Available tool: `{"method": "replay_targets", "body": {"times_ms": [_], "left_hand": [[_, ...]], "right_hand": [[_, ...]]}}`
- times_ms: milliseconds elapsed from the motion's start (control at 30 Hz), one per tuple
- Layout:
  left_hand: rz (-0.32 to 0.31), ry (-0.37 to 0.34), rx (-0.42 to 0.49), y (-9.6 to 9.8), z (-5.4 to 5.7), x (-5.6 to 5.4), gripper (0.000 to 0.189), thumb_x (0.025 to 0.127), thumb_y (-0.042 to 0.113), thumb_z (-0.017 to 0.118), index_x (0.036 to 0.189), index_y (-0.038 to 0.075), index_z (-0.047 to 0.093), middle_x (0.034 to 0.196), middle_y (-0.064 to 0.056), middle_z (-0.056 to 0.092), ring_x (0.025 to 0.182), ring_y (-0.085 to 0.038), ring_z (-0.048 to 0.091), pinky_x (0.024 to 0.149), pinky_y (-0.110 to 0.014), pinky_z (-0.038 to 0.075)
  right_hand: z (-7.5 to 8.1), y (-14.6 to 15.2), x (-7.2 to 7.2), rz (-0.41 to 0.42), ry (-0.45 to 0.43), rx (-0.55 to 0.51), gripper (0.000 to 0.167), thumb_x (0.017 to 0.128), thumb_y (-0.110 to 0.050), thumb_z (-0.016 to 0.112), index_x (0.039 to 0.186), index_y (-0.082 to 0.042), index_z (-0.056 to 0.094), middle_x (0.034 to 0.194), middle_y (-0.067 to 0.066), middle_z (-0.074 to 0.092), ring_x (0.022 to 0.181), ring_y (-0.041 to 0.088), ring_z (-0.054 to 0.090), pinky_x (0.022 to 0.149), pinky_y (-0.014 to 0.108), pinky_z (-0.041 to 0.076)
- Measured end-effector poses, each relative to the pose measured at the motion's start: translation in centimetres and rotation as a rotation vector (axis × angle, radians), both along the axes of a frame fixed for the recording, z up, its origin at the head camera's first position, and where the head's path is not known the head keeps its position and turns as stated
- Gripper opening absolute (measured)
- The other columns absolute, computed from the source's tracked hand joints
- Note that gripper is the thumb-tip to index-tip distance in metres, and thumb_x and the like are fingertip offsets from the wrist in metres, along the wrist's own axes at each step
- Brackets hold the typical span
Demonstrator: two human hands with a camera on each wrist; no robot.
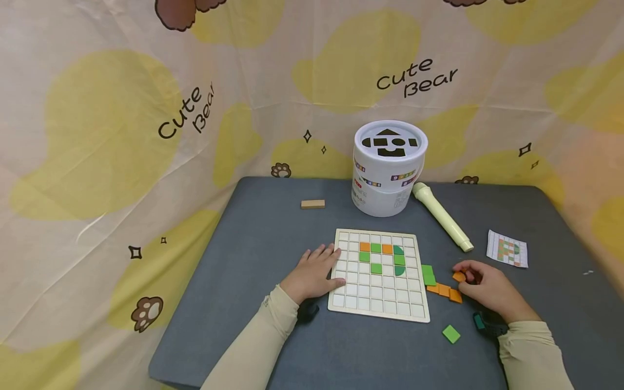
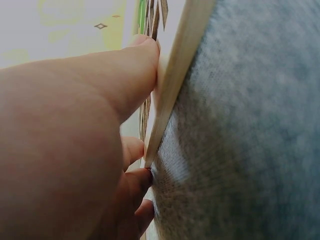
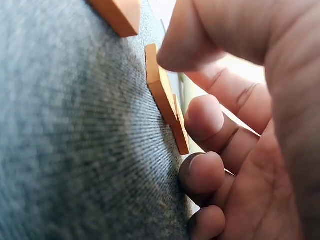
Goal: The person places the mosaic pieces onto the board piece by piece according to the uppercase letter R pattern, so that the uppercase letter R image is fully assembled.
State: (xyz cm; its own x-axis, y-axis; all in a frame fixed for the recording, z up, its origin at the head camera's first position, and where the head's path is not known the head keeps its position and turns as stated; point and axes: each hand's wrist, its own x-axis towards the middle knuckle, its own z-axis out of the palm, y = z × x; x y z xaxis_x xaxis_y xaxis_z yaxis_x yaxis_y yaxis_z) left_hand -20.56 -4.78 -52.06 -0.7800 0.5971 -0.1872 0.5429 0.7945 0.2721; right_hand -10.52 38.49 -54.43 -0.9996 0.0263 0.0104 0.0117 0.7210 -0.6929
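My left hand (image 1: 314, 272) rests spread over the left edge of a white wooden grid board (image 1: 356, 307), thumb and fingertips on its rim. In the left wrist view the thumb (image 2: 142, 62) presses on the board's edge. Orange, light green and dark green pieces fill some upper cells of the grid. To the right of the board, my right hand (image 1: 489, 287) curls its thumb and forefinger about an orange square tile (image 1: 459, 277), low over the table. The right wrist view has the thumb (image 3: 187, 50) against orange tiles (image 3: 162, 95) that overlap, the other fingers bent beside them.
Orange tiles (image 1: 443, 290) and green tiles (image 1: 428, 275) lie at the board's right side, with a single green tile (image 1: 451, 334) nearer me. Behind stand a white bucket (image 1: 387, 189), a pale microphone-shaped stick (image 1: 443, 218), a wooden block (image 1: 313, 204) and a pattern card (image 1: 507, 249).
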Motion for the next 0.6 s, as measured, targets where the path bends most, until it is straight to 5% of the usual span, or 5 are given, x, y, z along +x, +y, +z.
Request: {"method": "replay_targets", "body": {"times_ms": [333,600], "left_hand": [[0.002,0.004,-0.003,0.00,-0.07,-0.05,0.087,0.105,0.062,0.059,0.172,0.018,0.026,0.176,-0.006,0.021,0.163,-0.029,0.016,0.128,-0.058,0.013],[0.003,-0.004,0.002,-0.02,0.09,0.04,0.086,0.105,0.061,0.059,0.172,0.018,0.026,0.176,-0.006,0.021,0.163,-0.029,0.016,0.128,-0.057,0.012]], "right_hand": [[-0.13,0.28,-0.06,0.038,0.016,0.009,0.038,0.084,-0.009,0.085,0.118,-0.002,0.068,0.102,0.008,0.058,0.086,0.017,0.048,0.069,0.026,0.040],[-0.08,0.45,-0.08,0.015,0.037,0.028,0.040,0.082,-0.008,0.086,0.108,-0.005,0.056,0.094,0.006,0.054,0.071,0.016,0.044,0.060,0.030,0.035]]}}
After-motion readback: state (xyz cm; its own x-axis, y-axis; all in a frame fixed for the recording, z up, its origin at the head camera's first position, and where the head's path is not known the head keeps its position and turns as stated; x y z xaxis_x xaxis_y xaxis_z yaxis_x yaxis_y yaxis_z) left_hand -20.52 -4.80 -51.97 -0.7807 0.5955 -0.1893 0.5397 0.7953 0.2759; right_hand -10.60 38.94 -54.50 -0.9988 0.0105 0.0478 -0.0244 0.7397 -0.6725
